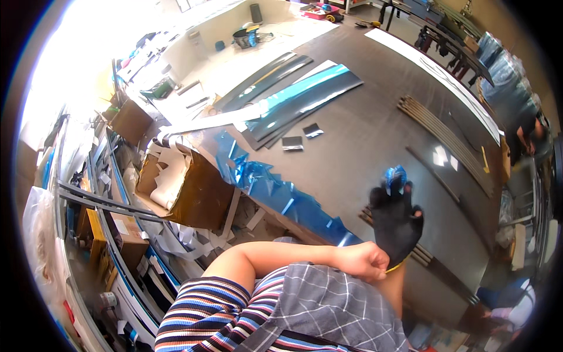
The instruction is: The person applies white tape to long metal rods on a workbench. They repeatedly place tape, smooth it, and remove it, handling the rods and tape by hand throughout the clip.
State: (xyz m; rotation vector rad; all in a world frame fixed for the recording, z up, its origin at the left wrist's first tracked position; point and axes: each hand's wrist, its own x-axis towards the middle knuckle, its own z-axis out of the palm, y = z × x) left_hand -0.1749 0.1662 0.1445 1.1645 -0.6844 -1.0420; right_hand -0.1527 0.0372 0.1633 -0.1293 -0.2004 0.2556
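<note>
My left hand (363,260) is bare and closed, its fingers pinching the yellow-edged cuff of a black work glove (394,232) at my right wrist. That glove covers my right hand (402,217), which is held up over the dark table with its fingers extended. A bare fingertip shows at the glove's right side. A crumpled bit of blue film (396,174) appears right at the gloved fingertips; whether it touches them I cannot tell. Behind the right hand, thin brown rods (419,252) lie on the table (352,146).
Long crumpled blue film (275,190) runs along the table's left edge. Dark sheets with blue film (305,97) lie farther back, near two small dark pieces (292,143). A bundle of rods (443,141) lies right. A cardboard box (199,193) stands left; another person (510,302) is lower right.
</note>
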